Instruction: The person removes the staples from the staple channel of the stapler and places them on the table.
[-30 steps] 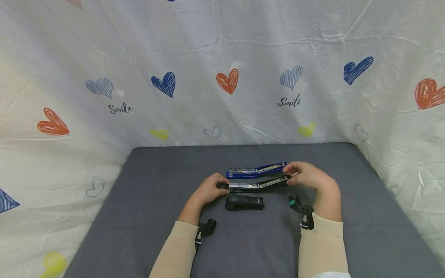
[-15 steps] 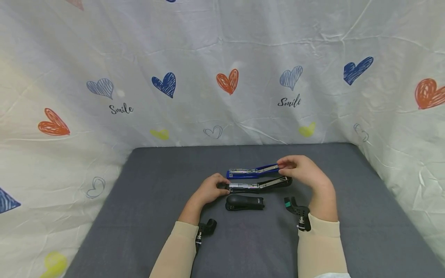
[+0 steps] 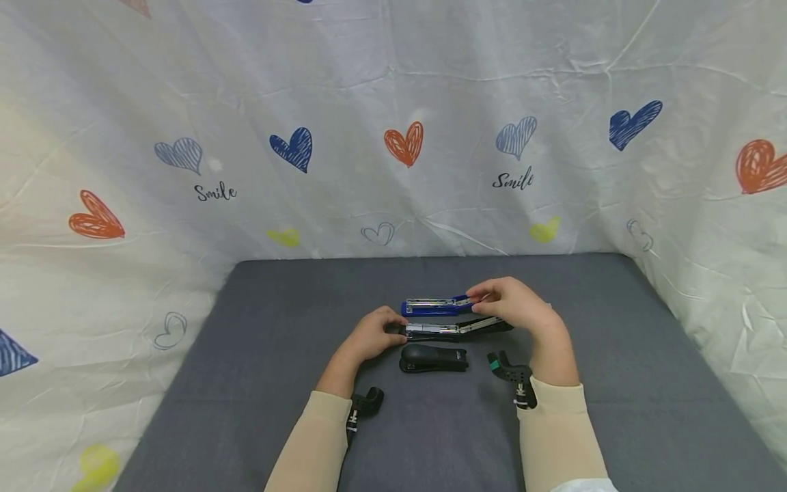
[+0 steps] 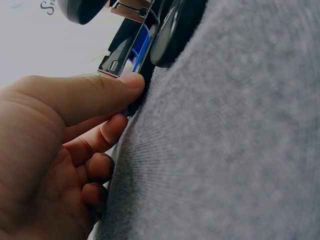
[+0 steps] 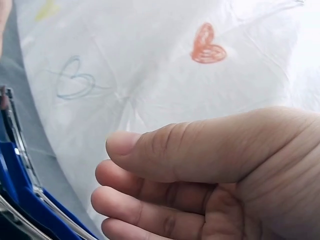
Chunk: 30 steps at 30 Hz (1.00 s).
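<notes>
My left hand (image 3: 367, 335) pinches the left end of an opened-out black stapler (image 3: 432, 331) between thumb and fingers, with its metal channel facing up. The left wrist view shows the thumb (image 4: 107, 95) pressed on that end. Behind it lies a blue stapler (image 3: 428, 307), also unfolded. My right hand (image 3: 515, 304) hovers at the blue stapler's right arm and covers its tip in the head view. In the right wrist view, the thumb and fingers are loosely bent with nothing between them, beside the blue stapler (image 5: 22, 192). A folded black stapler (image 3: 433, 359) lies in front.
A grey cloth (image 3: 295, 294) covers the table. A white curtain (image 3: 344, 82) printed with hearts hangs behind and along both sides. A wrist camera mount is strapped to each forearm, the right one (image 3: 513, 372) and the left one (image 3: 365, 403).
My right hand has let go of the black stapler's right end and moved left and slightly back to the blue stapler. The left hand has stayed in place.
</notes>
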### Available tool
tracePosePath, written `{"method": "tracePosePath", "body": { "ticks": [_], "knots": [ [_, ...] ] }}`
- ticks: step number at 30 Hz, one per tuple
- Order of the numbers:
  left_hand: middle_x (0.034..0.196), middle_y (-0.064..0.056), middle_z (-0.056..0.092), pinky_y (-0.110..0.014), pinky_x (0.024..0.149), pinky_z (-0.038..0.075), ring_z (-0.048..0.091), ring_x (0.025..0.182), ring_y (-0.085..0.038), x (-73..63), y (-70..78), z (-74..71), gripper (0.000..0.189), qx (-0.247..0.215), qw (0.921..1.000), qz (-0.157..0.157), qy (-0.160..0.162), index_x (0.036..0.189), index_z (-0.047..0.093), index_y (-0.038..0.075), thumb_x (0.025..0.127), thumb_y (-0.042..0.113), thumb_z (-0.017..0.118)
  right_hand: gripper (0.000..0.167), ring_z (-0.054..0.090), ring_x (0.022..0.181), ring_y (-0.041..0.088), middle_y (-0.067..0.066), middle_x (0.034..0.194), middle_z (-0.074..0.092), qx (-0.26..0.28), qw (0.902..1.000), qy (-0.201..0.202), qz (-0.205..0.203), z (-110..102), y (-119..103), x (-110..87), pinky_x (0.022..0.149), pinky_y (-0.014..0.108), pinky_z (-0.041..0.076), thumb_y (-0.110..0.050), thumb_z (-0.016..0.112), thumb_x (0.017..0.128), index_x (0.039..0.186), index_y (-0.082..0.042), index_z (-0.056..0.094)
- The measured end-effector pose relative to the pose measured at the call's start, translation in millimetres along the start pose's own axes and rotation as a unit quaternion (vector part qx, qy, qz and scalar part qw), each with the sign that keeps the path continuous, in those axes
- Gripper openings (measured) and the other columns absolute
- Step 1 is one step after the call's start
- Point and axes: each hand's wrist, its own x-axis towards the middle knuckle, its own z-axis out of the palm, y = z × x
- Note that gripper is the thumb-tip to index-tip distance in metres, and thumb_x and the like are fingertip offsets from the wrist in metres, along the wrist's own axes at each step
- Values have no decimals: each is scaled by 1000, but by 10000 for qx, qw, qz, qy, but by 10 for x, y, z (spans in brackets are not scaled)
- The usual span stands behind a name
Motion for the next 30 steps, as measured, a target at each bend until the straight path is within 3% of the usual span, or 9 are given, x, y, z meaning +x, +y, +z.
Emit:
{"method": "tracePosePath", "body": {
  "ticks": [6,11,17,25,30],
  "knots": [
    [111,2,63,-44,93,49,61,103,-21,-1,11,-7,26,-30,10000,-22,-1,116,76,13,91,16,81,32,68,107,27,17,122,70,160,9988,-453,27,131,-7,106,88,43,55,-11,68,99,128,2,70],
    [111,2,63,-44,92,49,61,103,-20,-12,25,-14,26,-24,10000,-26,-8,116,77,13,91,17,81,30,70,97,22,16,120,71,223,9962,-799,247,260,-28,182,86,42,57,-10,69,99,127,1,71],
    [110,2,63,-44,92,49,61,103,-20,-7,23,-14,27,3,10000,-38,-28,117,76,13,91,17,81,22,66,80,18,8,97,73,-39,9940,-1022,387,405,-56,256,77,39,57,-6,67,98,118,-2,76],
    [108,2,63,-43,91,49,60,99,-19,4,15,-9,27,21,10000,-43,3,116,77,13,90,16,82,20,66,69,19,8,92,73,-624,9884,-1160,751,556,-176,285,71,39,57,-3,67,98,115,-1,77],
    [107,2,63,-43,91,49,60,100,-19,7,19,-17,26,-7,10000,-29,21,115,77,12,90,16,81,20,65,65,18,5,82,71,-988,9851,-1191,746,644,-253,314,68,35,57,-6,68,98,115,0,77]
  ]
}}
